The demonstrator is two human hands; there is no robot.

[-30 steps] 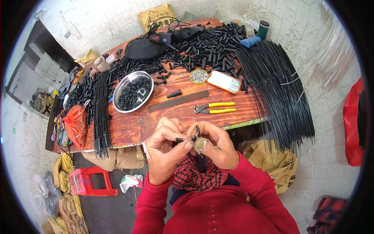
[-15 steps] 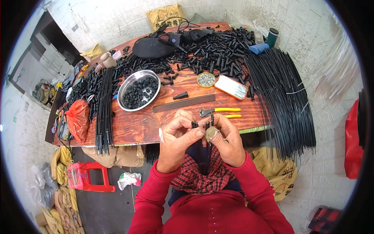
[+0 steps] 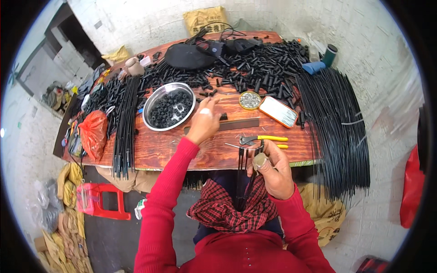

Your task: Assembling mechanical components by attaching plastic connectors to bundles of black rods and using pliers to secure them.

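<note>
My right hand grips a few thin black rods that hang down in front of my lap. A thin pale wire sticks out sideways at their tops. A tan cover wraps my right thumb. Over the table, my left hand reaches forward with its fingers stretched out, beside a steel bowl of small black rings. A short black tube lies partly hidden by this hand. White tape is stuck on the back of it.
Yellow-handled pincers lie beyond my right hand, below a flat dark metal bar. Farther back are a round tin of small metal bits and an orange-rimmed tray. Bundled black rods flank the right; black tubes heap behind.
My left hand has left the rods and moved forward and left over the table. My right hand keeps hold of them. The whole view has shifted slightly.
</note>
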